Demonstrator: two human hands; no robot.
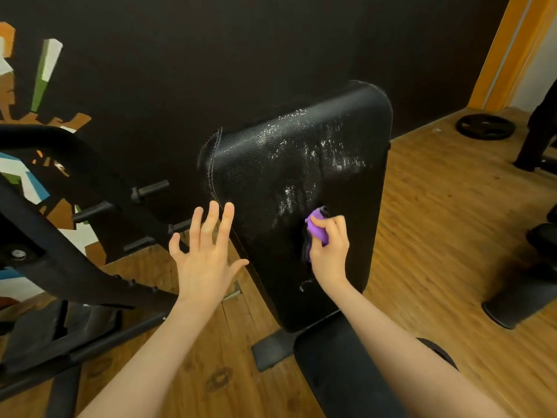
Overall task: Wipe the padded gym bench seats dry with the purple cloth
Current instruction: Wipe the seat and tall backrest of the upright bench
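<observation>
The backrest [301, 182] stands tilted before the wall [241, 40]. The seat [340, 366] lies just below it, nearer the viewer. A rack [75, 236] stands left of the backrest; a plate [485, 126] lies on the floor [437, 221] far right of it.

The bench backrest pad [301, 182] is black leather-like upholstery with a fine pebbled grain, glossy where wet streaks and droplets shine across its upper half, and stitched along its left edge. Pressed against its lower middle, the purple cloth [316, 232] looks soft, matt and crumpled. Below the backrest, the seat pad [340, 372] is smoother and duller black. The floor [437, 221] around the backrest is warm, grained wood planking with a light sheen. Left of the backrest, the rack frame [60, 224] looks like matt black painted metal.
</observation>
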